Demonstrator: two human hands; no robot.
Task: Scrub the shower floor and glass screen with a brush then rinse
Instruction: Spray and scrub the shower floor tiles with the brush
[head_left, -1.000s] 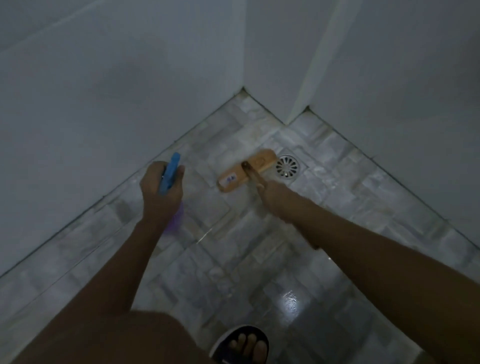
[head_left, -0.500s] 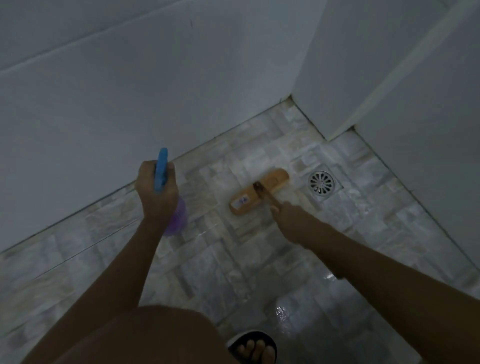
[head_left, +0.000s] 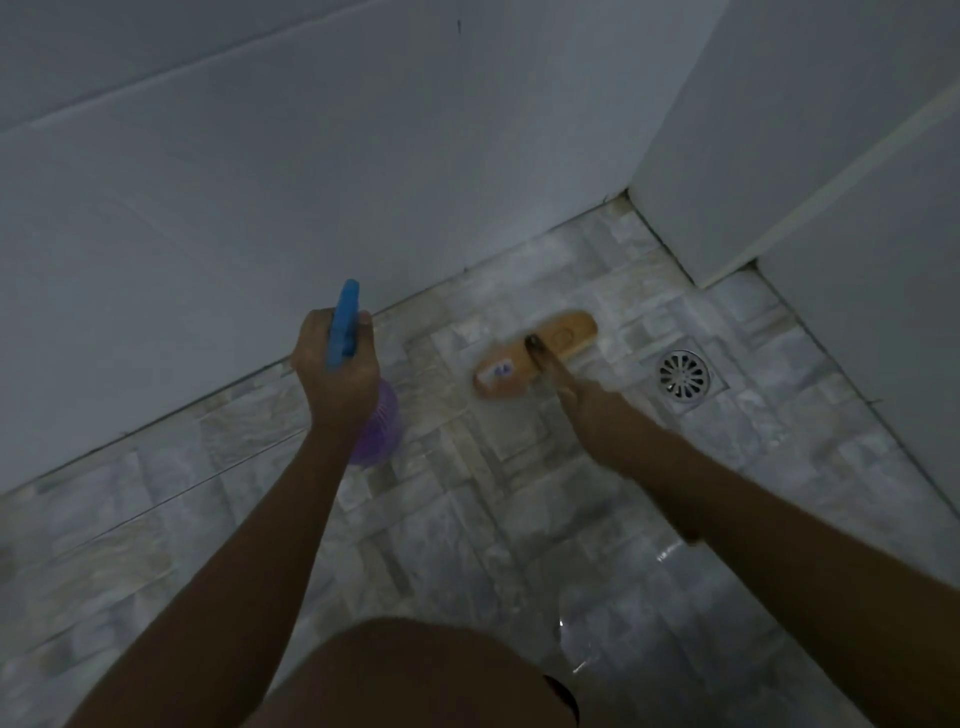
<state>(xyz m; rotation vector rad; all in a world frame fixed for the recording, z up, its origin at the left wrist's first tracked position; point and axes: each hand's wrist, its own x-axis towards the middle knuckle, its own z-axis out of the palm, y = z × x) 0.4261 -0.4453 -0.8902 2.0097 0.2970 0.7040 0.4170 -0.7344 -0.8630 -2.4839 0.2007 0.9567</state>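
Looking down in dim light, detail is soft all over. The right hand (head_left: 592, 410) is motion-blurred and its fingers cannot be separated; it is wrapped around the dark handle (head_left: 545, 358) of the scrub brush (head_left: 535, 353), so closed on it, though the exact finger placement is not readable. The brush's bristles are hidden under its orange wooden head, which lies flat on the tiled shower floor (head_left: 467, 519). A small white label with a blue mark sits on the head's near-left end; the print is too small to read. The long axis of the head runs diagonally, near-left to far-right, its far end pointing toward the corner where the walls meet. The handle rises from the middle of the head back toward the right hand (roughly crosswise to the head).

The brush sits between the left wall (head_left: 311, 182) and the round metal drain (head_left: 683, 376), near the drain but not touching it.

The left hand (head_left: 335, 369) is clenched around the neck of a spray bottle (head_left: 376, 431): blue trigger head (head_left: 344, 322) sticking up past the fingers, purple body mostly hidden behind the hand and wrist. Nozzle points away toward the left wall.

Both forearms are cut off by the frame. A knee (head_left: 415, 675) fills the bottom edge, with a dark sliver beside it, unidentifiable. Wet sheen lies on the tiles near the bottom right.
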